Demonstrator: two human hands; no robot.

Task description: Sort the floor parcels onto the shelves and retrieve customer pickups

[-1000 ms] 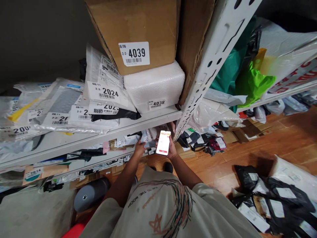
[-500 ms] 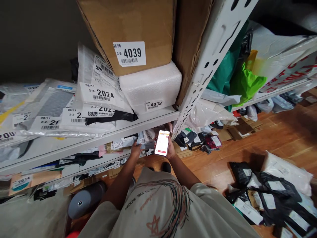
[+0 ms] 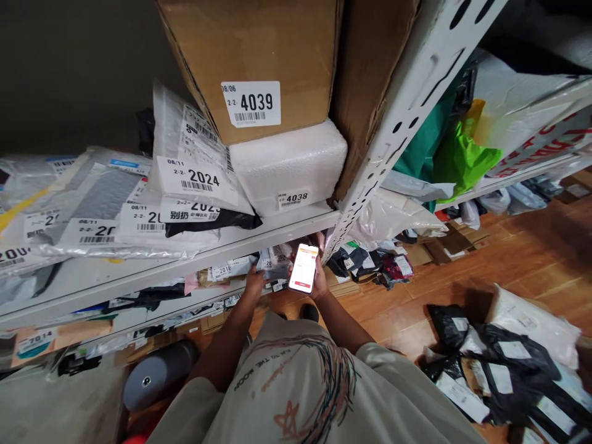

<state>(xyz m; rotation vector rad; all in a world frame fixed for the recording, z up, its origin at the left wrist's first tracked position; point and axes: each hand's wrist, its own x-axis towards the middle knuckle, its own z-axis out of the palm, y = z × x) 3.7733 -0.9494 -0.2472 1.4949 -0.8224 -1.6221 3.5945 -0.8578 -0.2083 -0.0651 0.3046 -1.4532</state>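
My right hand [image 3: 320, 285] grips a smartphone [image 3: 304, 267] with a lit white and red screen, held upright just below the white metal shelf [image 3: 259, 237]. My left hand [image 3: 254, 280] is closed on a grey labelled parcel [image 3: 272, 264] at the edge of the lower shelf, right beside the phone. Other small labelled packets lie around that parcel on the lower shelf.
On the upper shelf sit a cardboard box labelled 4039 [image 3: 252, 58], a white foam box labelled 4038 [image 3: 289, 163] and several plastic mailers [image 3: 185, 172]. A perforated white upright [image 3: 398, 123] divides the racks. Black and white parcels [image 3: 490, 361] lie on the wooden floor at right.
The view shifted slightly. My left hand stays on the grey parcel and my right hand keeps the phone in nearly the same place.
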